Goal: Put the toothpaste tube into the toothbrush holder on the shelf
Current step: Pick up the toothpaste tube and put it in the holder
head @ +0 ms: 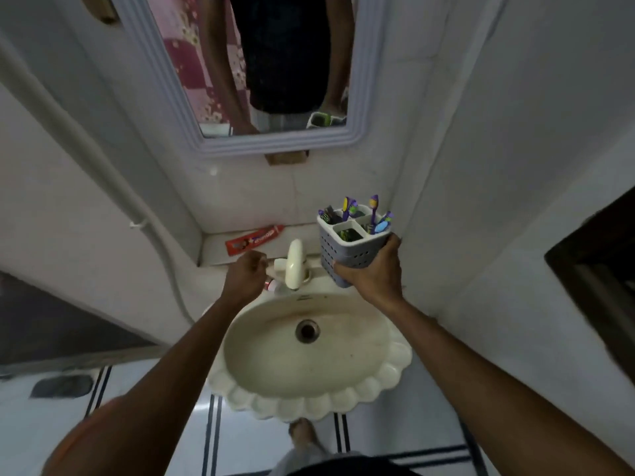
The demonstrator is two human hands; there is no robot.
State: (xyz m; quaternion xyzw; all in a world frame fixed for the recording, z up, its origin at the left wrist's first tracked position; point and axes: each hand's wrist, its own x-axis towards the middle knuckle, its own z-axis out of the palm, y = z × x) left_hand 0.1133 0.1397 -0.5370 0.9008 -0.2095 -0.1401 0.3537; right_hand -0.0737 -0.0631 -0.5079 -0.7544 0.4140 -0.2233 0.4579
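A red toothpaste tube [254, 239] lies flat on the white shelf [213, 249] behind the sink, its cap end pointing right. My right hand [372, 273] grips the grey perforated toothbrush holder [347, 240] from below, lifted above the sink's right rim; several toothbrushes stand in its compartments. My left hand [245, 274] hovers just in front of the tube with its fingers curled shut and nothing visible in them.
A cream tap [294, 262] stands between my hands, over the scalloped cream sink [309, 355]. A small red and white object [271, 286] peeks out under my left hand. A mirror [271, 63] hangs above. White walls close in on both sides.
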